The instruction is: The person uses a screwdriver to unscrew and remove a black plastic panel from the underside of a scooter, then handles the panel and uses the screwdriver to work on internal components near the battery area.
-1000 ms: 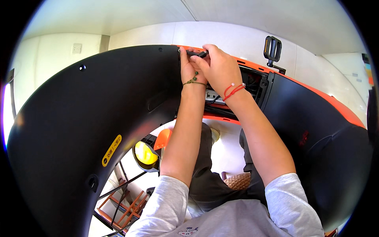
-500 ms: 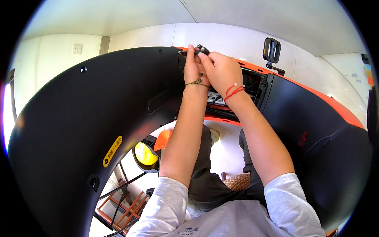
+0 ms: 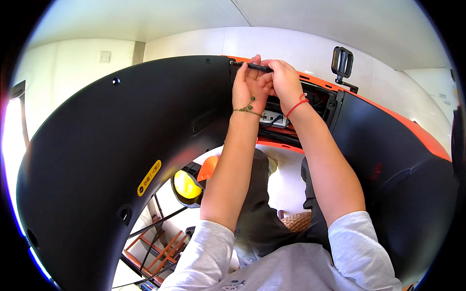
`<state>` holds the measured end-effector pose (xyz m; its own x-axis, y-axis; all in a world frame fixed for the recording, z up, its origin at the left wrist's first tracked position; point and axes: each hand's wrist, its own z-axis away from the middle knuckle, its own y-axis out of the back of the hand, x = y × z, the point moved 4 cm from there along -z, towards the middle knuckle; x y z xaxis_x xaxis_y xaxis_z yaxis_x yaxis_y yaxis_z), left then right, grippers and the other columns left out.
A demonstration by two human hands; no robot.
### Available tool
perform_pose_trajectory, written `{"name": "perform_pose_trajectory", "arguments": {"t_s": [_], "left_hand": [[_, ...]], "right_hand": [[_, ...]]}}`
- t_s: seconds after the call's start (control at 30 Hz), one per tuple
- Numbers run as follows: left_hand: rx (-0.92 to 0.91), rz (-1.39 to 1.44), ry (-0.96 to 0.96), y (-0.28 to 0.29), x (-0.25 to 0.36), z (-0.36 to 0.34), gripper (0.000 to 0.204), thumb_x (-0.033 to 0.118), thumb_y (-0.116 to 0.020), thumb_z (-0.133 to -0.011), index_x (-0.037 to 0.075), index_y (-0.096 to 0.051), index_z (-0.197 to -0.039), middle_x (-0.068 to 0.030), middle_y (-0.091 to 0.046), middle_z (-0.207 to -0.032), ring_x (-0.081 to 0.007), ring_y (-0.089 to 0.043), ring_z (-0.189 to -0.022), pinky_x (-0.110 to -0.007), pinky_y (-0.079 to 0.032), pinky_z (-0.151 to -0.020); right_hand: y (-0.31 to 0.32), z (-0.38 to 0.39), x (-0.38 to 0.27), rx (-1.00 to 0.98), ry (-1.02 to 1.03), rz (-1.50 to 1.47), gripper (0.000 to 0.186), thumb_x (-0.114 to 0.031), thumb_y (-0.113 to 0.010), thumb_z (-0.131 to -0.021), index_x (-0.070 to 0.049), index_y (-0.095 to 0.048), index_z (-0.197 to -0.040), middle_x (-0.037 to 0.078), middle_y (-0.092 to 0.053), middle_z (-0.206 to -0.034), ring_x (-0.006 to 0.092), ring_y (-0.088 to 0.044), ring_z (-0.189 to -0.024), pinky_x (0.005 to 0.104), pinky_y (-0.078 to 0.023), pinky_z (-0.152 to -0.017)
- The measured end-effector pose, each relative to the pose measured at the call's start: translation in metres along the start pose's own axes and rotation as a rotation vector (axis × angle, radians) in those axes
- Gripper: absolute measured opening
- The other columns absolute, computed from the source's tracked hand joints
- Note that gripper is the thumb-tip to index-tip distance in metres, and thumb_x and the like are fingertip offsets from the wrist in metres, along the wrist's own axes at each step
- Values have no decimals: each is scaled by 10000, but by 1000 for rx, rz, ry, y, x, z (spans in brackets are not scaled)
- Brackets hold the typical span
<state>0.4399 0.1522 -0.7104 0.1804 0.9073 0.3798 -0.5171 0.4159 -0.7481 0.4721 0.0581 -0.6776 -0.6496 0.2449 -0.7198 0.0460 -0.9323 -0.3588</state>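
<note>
A slim black screwdriver [image 3: 259, 67] lies nearly level across my fingers, its tip pointing left at the seam by the top edge of the large curved black panel [image 3: 145, 111]. My left hand [image 3: 250, 87], palm turned up, has its thumb and fingers closed about the shaft near the tip. The handle end sits in my right hand [image 3: 285, 80], whose fingers curl round it. Whether the tip sits in a screw is too small to tell. Below my hands, an opening in the orange and black body shows a silver box [image 3: 274, 119] and dark cables.
On the right is another black panel [image 3: 388, 131] with orange trim. A black pedal [image 3: 342, 64] sticks up beyond the opening. A yellow and black round part [image 3: 187, 186], an orange piece [image 3: 208, 168] and a brown wooden rack [image 3: 158, 252] are at lower left.
The view has shifted slightly, so the panels sit further right. The screwdriver now lies flatter and shows more of its length, with my right hand turned and drawn back along the handle.
</note>
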Motion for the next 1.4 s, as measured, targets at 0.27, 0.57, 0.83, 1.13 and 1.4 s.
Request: {"name": "perform_pose_trajectory", "arguments": {"t_s": [0.27,0.57,0.83,1.13,1.4], "left_hand": [[101,74,-129,-6,1,2,191,202,-494,-974,56,-566,-1075,-55,-611,-1000,-153,-584,-908,-300,-498,-819],[176,53,-147,-19,-12,46,409,315,-457,-970,18,-451,-1251,-102,-505,-1282,-200,-480,-1182,-320,-394,-1006],[444,19,-197,-31,-36,119,277,137,-481,-899,24,-480,-1152,-108,-510,-1234,-214,-476,-1157,-352,-360,-1035],[358,-220,-281,-48,-53,129,179,97,-480,-898,43,-502,-1067,-67,-570,-1047,-142,-523,-937,-294,-409,-857],[387,-219,-373,-43,-42,121,172,83,-477,-892,40,-493,-1058,-56,-569,-999,-136,-534,-886,-292,-417,-818]], "right_hand": [[-12,20,-14,92,504,874,324,-316,-532,-898,-31,-650,-997,175,-668,-809,364,-634,-771,432,-490,-700],[-3,-2,5,91,297,355,370,-305,-587,-897,13,-596,-1085,103,-637,-738,168,-606,-657,284,-481,-641],[-3,2,-17,45,434,859,465,-371,-593,-888,48,-602,-1087,190,-629,-744,329,-625,-719,364,-487,-672],[-5,-14,8,86,144,174,387,-354,-510,-952,-1,-664,-907,49,-599,-627,109,-568,-533,261,-460,-547],[-25,-6,2,-37,255,165,443,-361,-567,-931,38,-586,-1122,53,-603,-837,99,-567,-679,214,-443,-596]]}}
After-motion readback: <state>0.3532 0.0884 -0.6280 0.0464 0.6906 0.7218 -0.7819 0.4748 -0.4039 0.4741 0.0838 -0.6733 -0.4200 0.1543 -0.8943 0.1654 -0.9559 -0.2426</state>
